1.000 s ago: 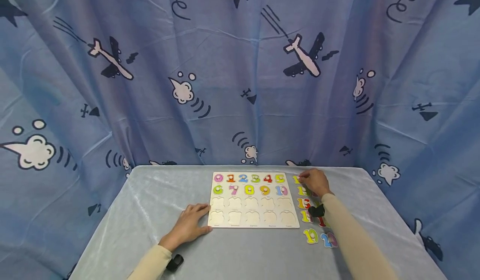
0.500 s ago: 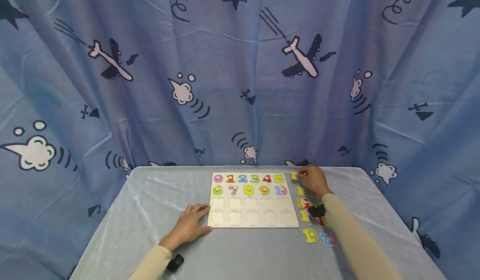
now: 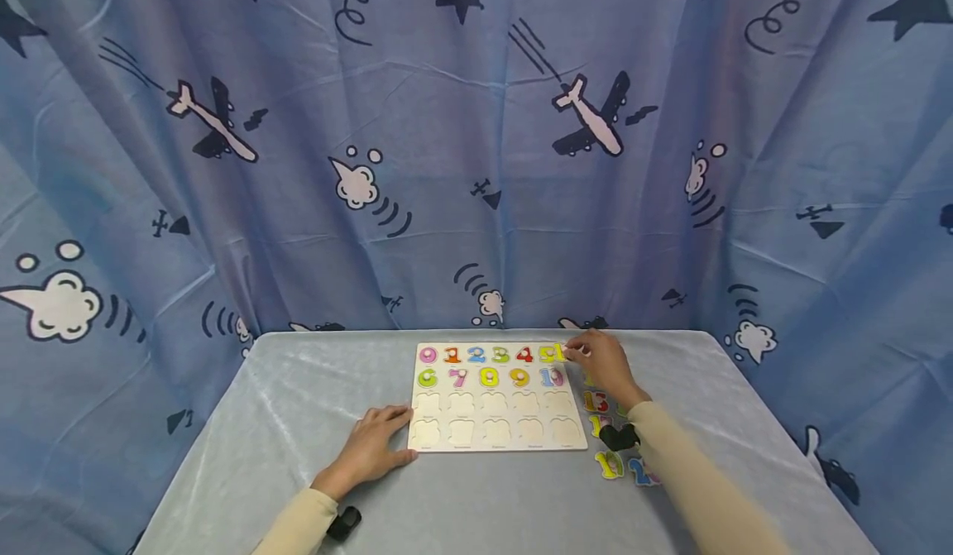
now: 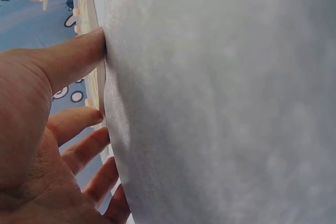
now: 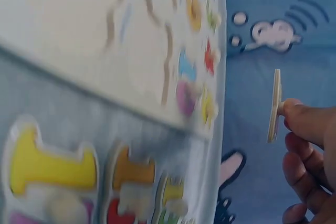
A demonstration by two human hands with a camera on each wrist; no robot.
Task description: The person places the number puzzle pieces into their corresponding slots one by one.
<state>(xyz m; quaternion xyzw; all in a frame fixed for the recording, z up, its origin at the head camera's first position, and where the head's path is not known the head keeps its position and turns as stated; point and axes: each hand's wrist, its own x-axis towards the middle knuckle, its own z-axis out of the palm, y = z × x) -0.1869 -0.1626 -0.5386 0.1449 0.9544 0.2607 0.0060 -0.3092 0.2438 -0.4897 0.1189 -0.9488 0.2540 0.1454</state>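
My right hand [image 3: 605,366] pinches a yellow number puzzle piece [image 3: 562,352] over the upper right corner of the number puzzle board [image 3: 476,415]. In the right wrist view the held piece [image 5: 274,108] appears edge-on, gripped by its small knob and raised off the table. Its full number cannot be read. My left hand [image 3: 368,446] rests at the board's left edge with fingers spread; the left wrist view has its thumb and fingertips against that edge. Pieces 0 to 10 sit in the two upper rows, and the two lower rows are bare recesses.
To the board's right lie several loose number pieces, among them a yellow-green 19 [image 3: 610,465] and a blue-and-purple 20 [image 3: 642,472]; my right forearm covers some. A grey cloth covers the table [image 3: 476,509]. Behind hangs a blue patterned curtain [image 3: 417,166].
The right hand has lifted the yellow piece from the top of the loose pieces and carried it left to the board's corner. The left hand stays at the board's edge.
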